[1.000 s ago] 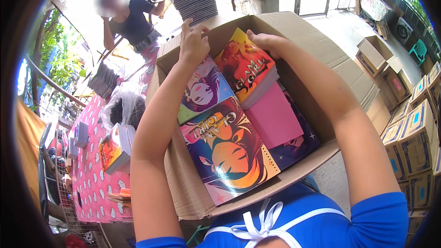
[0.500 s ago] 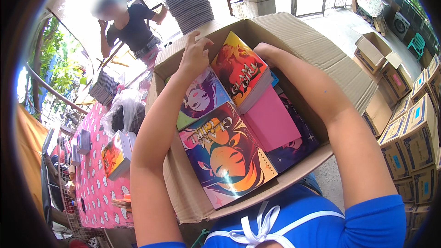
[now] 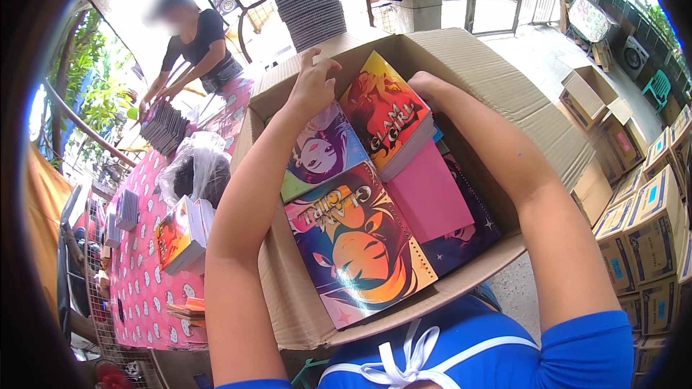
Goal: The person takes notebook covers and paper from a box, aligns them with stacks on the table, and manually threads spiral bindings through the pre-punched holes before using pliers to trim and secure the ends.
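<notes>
A large open cardboard box [image 3: 277, 295] stands before me with spiral notebooks inside. A thick stack of red and yellow notebooks [image 3: 389, 115] rests at its far side. My left hand [image 3: 315, 85] is at the stack's left, fingers apart and slightly curled, with nothing visible in them. On the stack's right, my right hand [image 3: 425, 88] reaches down into the box; its fingers are hidden. Nearer lie a notebook with an orange-faced cover [image 3: 357, 241], one with a purple-haired figure [image 3: 321, 151], a plain pink block [image 3: 432, 198] and a dark notebook [image 3: 468, 238].
A pink patterned table [image 3: 144, 295] on the left holds notebook stacks [image 3: 184, 238] and a plastic bag [image 3: 194, 169]. Another person [image 3: 194, 43] stands behind it, hands at a dark stack [image 3: 166, 126]. Cardboard cartons [image 3: 649, 230] are piled at the right. A tall grey stack [image 3: 303, 0] rises beyond the box.
The other person has lowered a raised arm and now has both hands at the dark stack on the table. My hands stay in nearly the same places beside the red and yellow notebooks.
</notes>
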`<state>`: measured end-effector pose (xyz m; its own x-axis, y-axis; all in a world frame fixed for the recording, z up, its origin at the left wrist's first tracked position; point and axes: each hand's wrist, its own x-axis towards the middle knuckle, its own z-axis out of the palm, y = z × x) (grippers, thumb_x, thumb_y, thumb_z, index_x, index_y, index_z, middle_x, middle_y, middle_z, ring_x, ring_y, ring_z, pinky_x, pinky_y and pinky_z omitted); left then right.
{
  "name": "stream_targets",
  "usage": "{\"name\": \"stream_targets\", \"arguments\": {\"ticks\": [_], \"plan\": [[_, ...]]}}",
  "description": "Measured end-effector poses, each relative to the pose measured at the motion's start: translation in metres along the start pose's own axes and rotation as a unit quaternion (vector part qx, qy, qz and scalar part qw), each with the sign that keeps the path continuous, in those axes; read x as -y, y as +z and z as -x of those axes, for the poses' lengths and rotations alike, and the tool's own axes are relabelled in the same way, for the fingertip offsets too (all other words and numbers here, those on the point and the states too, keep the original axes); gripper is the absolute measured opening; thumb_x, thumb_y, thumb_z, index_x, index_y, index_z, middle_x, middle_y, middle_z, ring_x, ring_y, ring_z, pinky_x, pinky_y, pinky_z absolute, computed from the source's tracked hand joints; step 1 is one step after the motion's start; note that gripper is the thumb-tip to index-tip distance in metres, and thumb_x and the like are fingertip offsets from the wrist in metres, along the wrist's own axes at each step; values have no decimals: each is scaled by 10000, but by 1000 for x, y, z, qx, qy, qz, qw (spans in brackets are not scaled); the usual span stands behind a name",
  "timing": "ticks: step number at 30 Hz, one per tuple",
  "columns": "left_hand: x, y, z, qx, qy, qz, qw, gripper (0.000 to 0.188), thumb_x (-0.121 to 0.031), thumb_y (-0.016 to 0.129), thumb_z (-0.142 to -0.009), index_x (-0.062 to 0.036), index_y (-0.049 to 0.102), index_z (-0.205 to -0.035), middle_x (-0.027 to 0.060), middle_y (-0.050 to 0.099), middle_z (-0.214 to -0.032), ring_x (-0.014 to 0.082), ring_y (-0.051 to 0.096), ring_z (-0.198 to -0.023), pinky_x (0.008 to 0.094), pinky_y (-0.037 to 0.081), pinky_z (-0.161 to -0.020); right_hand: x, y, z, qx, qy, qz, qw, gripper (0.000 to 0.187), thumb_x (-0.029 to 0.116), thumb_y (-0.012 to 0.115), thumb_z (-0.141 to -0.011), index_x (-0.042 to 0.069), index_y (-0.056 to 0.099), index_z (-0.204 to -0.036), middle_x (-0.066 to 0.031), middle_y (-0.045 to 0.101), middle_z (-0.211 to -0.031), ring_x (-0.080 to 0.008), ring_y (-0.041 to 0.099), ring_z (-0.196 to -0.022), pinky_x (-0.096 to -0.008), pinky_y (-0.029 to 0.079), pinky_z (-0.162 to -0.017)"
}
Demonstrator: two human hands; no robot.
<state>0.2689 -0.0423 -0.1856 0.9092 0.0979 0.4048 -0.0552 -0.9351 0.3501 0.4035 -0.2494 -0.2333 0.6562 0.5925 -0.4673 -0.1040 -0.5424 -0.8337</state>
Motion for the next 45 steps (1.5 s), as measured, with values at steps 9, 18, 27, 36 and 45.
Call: {"name": "stream_targets", "arguments": {"ticks": [9, 18, 27, 36, 45], "plan": [[2, 3, -12, 3, -4, -14, 1000, 271, -28, 582, -826, -85, 610, -1090, 188, 286, -1438, 385, 434, -1259, 401, 397, -1036, 3, -17, -15, 78, -62, -42, 994, 940, 815, 298, -777, 137, 363, -1425, -139, 406, -1437, -242, 452, -1277, -389, 416, -1015], [14, 6, -8, 33, 33, 12, 999, 210, -62, 589, -821, -61, 629, -1028, 172, 435, -1304, 355, 474, -1209, 392, 411, -996, 34, 6, 19, 6, -8, 107, 994, 406, 375, 688, -828, 40, 664, -1054, -155, 658, -1088, -237, 653, -970, -372, 521, -811], [10, 5, -17, 212, -11, -47, 976, 208, -72, 536, -748, -46, 635, -929, 194, 654, -941, 366, 620, -929, 422, 489, -803, -8, -17, -30, 96, 30, -92, 991, 163, 141, 691, -787, 23, 665, -898, -61, 685, -840, -168, 652, -677, -308, 524, -586], [26, -2, -2, 165, 48, -90, 981, 372, -360, 559, -873, -47, 627, -1060, 205, 654, -999, 377, 615, -988, 452, 483, -849, 87, -33, 92, 94, -121, -103, 983, 404, 115, 643, -787, -11, 542, -1157, -115, 651, -965, -182, 658, -779, -301, 540, -765], [-79, -48, 28, -148, 64, 259, 952, 602, -513, 666, -821, 9, 591, -1110, 111, 681, -860, 178, 665, -801, 296, 528, -703, 114, -131, 278, -119, -480, -243, 834, 393, 156, 609, -895, 11, 514, -1247, -141, 631, -1165, -252, 661, -972, -400, 553, -860]]}}
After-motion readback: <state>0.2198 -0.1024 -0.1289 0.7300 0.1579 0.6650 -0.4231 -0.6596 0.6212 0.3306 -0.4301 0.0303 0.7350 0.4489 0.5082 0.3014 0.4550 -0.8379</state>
